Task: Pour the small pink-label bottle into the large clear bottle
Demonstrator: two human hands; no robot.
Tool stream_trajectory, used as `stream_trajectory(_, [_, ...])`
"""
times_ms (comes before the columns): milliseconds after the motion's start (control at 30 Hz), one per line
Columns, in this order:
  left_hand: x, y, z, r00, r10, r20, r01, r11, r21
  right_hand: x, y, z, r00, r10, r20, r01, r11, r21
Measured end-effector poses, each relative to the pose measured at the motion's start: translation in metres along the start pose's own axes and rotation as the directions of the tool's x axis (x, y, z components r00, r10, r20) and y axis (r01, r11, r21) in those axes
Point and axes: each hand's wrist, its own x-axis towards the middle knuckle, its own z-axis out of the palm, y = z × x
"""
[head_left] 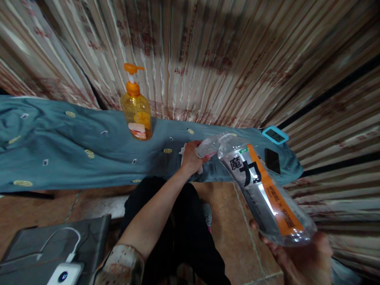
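My right hand (308,257) holds a large clear plastic bottle (261,194) by its base end. The bottle is tilted, its narrow end pointing away to the left, and its label is orange with black characters. At that narrow end, my left hand (192,157) is closed over a crumpled white tissue or cloth (183,152), its fingers touching the clear plastic. The fingertips of the left hand are partly hidden. No liquid can be made out in the bottle. An orange pump bottle (138,113) stands upright to the left of my left hand.
A teal patterned cloth (68,150) covers the narrow table. At its right end are a blue-framed digital clock (275,135) and a dark phone (272,160). Pleated curtains (184,59) hang behind. A white power bank (65,274) with a cable lies on a grey seat (92,237) at lower left.
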Motion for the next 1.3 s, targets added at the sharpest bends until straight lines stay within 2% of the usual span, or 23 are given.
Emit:
stream_trajectory(233, [-0.0008,-0.0009,0.0004,1.0,-0.005,-0.005,0.005,1.0,-0.011,0.0004,0.0002,-0.0032,1.0,0.016,-0.023,-0.017,1.0,-0.009])
stream_trajectory(533, [-0.0005,0.0014,-0.0012,1.0,-0.014,0.007,0.014,1.0,-0.005,-0.0017,-0.0001,0.0027,0.998,0.011,-0.054,-0.011,1.0,-0.006])
stream_trajectory(867, [-0.0006,-0.0008,-0.0002,1.0,0.008,-0.01,-0.008,1.0,-0.013,0.0004,0.0009,-0.0006,1.0,-0.01,-0.028,0.009,1.0,-0.014])
stream_trajectory(1000, [-0.0011,-0.0003,-0.001,1.0,0.0,0.003,0.0,1.0,-0.008,-0.0011,0.0005,0.0022,0.997,-0.015,-0.07,0.014,1.0,-0.001])
stream_trajectory(1300, [-0.0014,0.002,-0.0022,1.0,-0.016,0.011,0.016,1.0,-0.008,0.0002,0.0008,0.0016,1.0,-0.026,-0.01,0.026,0.999,-0.037])
